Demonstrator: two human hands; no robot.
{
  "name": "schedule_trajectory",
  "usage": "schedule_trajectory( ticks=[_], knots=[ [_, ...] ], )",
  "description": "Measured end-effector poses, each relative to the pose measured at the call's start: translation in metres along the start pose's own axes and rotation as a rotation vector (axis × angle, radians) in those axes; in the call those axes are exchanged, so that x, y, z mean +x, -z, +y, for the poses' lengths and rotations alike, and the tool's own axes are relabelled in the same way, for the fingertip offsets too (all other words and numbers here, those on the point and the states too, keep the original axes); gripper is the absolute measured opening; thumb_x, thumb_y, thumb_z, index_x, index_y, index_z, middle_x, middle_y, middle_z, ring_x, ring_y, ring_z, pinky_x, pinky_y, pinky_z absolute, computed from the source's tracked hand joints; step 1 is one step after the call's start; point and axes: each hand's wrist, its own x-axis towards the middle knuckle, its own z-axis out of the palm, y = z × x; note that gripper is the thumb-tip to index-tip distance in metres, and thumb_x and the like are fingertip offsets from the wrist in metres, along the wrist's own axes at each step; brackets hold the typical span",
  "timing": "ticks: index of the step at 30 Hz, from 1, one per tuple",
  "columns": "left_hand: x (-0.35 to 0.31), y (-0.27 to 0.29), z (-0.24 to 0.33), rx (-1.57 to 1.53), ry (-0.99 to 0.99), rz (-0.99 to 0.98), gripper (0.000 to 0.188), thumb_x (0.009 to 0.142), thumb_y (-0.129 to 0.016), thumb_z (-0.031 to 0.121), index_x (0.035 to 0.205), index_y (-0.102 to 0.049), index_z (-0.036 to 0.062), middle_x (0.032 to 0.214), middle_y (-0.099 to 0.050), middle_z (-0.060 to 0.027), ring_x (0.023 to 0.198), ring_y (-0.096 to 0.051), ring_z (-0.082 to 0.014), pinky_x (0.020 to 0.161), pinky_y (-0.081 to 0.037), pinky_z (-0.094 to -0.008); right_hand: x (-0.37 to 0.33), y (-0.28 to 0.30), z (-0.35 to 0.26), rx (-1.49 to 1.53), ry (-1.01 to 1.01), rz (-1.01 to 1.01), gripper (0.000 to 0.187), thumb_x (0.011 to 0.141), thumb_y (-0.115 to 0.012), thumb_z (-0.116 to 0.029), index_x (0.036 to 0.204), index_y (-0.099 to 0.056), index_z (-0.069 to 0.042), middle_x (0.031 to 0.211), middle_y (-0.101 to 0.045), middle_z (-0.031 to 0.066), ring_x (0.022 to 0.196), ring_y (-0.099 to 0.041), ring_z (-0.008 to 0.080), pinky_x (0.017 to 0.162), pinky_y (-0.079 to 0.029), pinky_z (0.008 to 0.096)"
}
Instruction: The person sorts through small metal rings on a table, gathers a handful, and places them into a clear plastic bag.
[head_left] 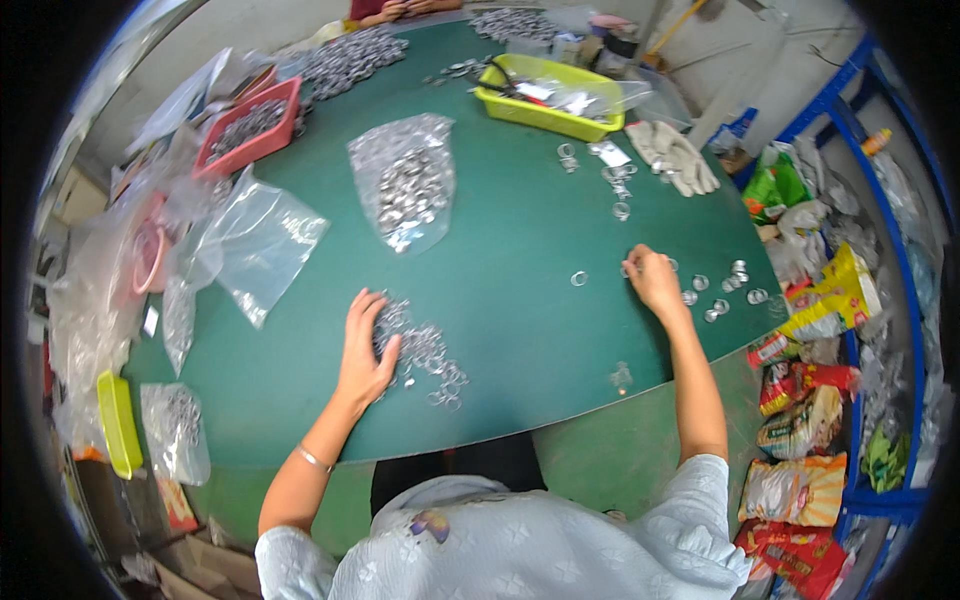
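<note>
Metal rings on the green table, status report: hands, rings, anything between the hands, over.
Left hand open, at ring pile's left edge. Right hand beside scattered rings, grip unclear. One loose ring between hands.

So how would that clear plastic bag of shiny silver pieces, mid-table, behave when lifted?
The clear plastic bag looks thin and wrinkled, so probably floppy. Its shiny silver pieces are heaped together, so they'd likely shift and make it sag.

- Lit brightly, with soft shadows.
- Glints off the clear plastic bag (428,135) at eleven o'clock.
- Bends the blue metal shelf frame (828,90) near three.
- Softens the silver metal rings (425,347) at eight.
- Blackens at two, four, eight, ten.
</note>
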Motion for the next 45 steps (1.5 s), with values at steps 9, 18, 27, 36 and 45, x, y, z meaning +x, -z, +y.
schedule_trajectory(
  ticks=[9, 18, 27, 36, 45],
  knots=[
    [-0.004, 0.002, -0.009, -0.038, 0.032, -0.027, 0.048, 0.084, -0.055, 0.015, 0.127, -0.040, 0.0009, 0.133, -0.041, -0.0188, 0.132, -0.029, -0.0348, 0.108, -0.025, -0.0414, -0.007, 0.003, -0.004, 0.063, 0.064, -0.099, 0.021, 0.074, -0.069, -0.005, 0.082, -0.052, 0.004, 0.080, -0.060, 0.0231, 0.074, -0.058, 0.0389, 0.065, -0.045, 0.0426],
    [-0.006, 0.004, -0.008, -0.055, 0.037, -0.016, 0.046, 0.085, -0.056, 0.016, 0.126, -0.041, 0.0015, 0.134, -0.041, -0.0175, 0.132, -0.029, -0.0343, 0.108, -0.025, -0.0413, -0.004, 0.005, -0.001, 1.273, -0.394, -0.297, 0.010, 0.085, -0.057, -0.005, 0.091, -0.058, 0.003, 0.069, -0.052, 0.0053, 0.055, -0.047, 0.0117, 0.041, -0.032, 0.0242],
    [-0.003, -0.002, -0.007, -0.061, -0.013, -0.027, 0.044, 0.086, -0.055, 0.018, 0.125, -0.043, 0.0007, 0.132, -0.042, -0.0177, 0.131, -0.029, -0.0348, 0.108, -0.025, -0.0416, -0.013, -0.033, -0.039, 0.348, 0.032, 0.004, 0.017, 0.075, -0.069, -0.013, 0.082, -0.062, 0.000, 0.073, -0.065, 0.0115, 0.066, -0.062, 0.0193, 0.060, -0.049, 0.0318],
    [-0.005, -0.006, -0.001, -0.071, -0.031, 0.014, 0.044, 0.084, -0.056, 0.013, 0.124, -0.043, -0.0003, 0.130, -0.043, -0.0193, 0.129, -0.032, -0.0353, 0.107, -0.027, -0.0413, -0.069, -0.073, -0.168, 0.580, 0.324, -0.287, 0.014, 0.080, -0.063, -0.012, 0.087, -0.064, 0.001, 0.083, -0.067, 0.0164, 0.078, -0.065, 0.0259, 0.072, -0.051, 0.0352],
    [-0.004, -0.004, -0.013, -0.153, -0.146, 0.154, 0.038, 0.083, -0.057, 0.010, 0.119, -0.048, 0.0009, 0.125, -0.047, -0.0191, 0.124, -0.039, -0.0339, 0.106, -0.029, -0.0399, -0.085, -0.058, -0.200, 1.680, -0.335, -0.649, 0.014, 0.090, -0.057, -0.016, 0.092, -0.056, -0.002, 0.067, -0.046, -0.0013, 0.048, -0.036, 0.0052, 0.039, -0.025, 0.0190]
  ],
)
